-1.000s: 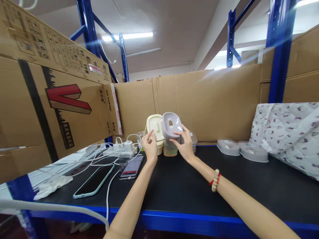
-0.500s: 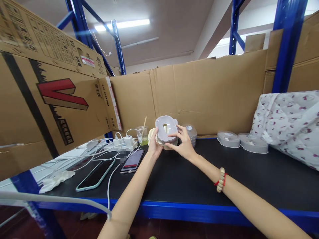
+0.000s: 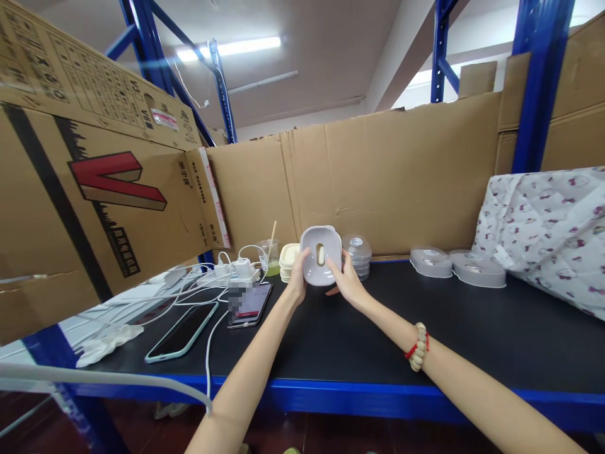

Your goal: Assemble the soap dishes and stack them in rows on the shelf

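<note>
Held up between both hands is a pale lilac plastic lid-like piece (image 3: 320,273), squarish with rounded corners and an oval opening in its middle. My left hand (image 3: 297,276) grips its left edge, thumb on the front. On the right edge my right hand (image 3: 348,281) closes round it with the thumb over the face; its other fingers are mostly hidden behind. Just left of the piece stands a stack of cream plastic pieces (image 3: 288,260), partly covered by my left hand. A stack of clear domed plastic covers (image 3: 358,256) is behind my right hand.
Two clear flat covers (image 3: 430,262) lie at the back right, by a patterned white padded cloth (image 3: 548,233). On the left are two phones (image 3: 182,333), white cables and a power strip (image 3: 231,277), and a cup (image 3: 270,260) with a stick. Cardboard (image 3: 401,189) walls the back.
The lilac piece has come lower and slightly right, tilted to face me more. My right fingers have moved from its front to its edge. The cream stack shows more clearly at left.
</note>
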Tool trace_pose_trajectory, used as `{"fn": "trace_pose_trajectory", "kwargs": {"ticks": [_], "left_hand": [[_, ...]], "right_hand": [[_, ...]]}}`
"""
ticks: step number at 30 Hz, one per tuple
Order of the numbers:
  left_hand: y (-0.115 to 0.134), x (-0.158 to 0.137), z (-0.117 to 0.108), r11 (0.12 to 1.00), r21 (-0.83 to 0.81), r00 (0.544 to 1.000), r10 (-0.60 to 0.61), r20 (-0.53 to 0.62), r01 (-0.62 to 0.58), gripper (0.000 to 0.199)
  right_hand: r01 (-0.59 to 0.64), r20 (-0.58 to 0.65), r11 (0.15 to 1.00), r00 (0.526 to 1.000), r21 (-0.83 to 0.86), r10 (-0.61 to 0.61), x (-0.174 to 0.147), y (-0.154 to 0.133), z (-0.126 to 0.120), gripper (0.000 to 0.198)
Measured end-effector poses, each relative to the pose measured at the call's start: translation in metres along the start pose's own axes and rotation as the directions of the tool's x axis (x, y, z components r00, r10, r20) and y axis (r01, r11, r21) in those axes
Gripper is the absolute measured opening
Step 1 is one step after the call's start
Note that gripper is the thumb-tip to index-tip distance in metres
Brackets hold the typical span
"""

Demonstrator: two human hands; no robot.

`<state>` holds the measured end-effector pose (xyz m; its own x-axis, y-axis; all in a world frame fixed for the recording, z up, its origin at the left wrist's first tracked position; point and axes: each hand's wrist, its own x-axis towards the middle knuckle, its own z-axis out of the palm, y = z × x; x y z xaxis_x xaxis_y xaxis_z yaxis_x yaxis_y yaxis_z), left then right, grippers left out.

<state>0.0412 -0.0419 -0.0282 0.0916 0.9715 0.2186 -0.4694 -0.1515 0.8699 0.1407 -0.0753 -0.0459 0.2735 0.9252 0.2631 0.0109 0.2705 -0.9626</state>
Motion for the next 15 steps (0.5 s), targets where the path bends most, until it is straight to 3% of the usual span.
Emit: {"fn": "trace_pose_trajectory", "kwargs": {"ticks": [6, 8, 12, 15], "left_hand": [[0.000, 0.004, -0.005, 0.997, 0.079, 0.999, -0.015, 0.040, 0.012, 0.033], [-0.003, 0.004, -0.004, 0.995, 0.095, 0.997, -0.042, 0.064, 0.035, 0.031], [-0.013, 0.005, -0.003, 0.986, 0.148, 0.994, -0.084, 0.072, 0.072, 0.031], [-0.017, 0.006, -0.004, 0.980, 0.177, 0.995, -0.095, 0.039, 0.087, 0.032]], "right_hand": [[0.229, -0.068, 0.973, 0.971, 0.011, -0.228, 0.008, -0.002, -0.007, 0.054], [0.220, -0.096, 0.971, 0.973, 0.093, -0.211, 0.010, -0.007, -0.011, 0.054], [0.095, -0.159, 0.978, 0.985, 0.184, -0.066, 0.012, -0.012, -0.018, 0.062], [0.092, -0.123, 0.981, 0.990, 0.173, -0.071, 0.014, -0.009, -0.021, 0.057]]}}
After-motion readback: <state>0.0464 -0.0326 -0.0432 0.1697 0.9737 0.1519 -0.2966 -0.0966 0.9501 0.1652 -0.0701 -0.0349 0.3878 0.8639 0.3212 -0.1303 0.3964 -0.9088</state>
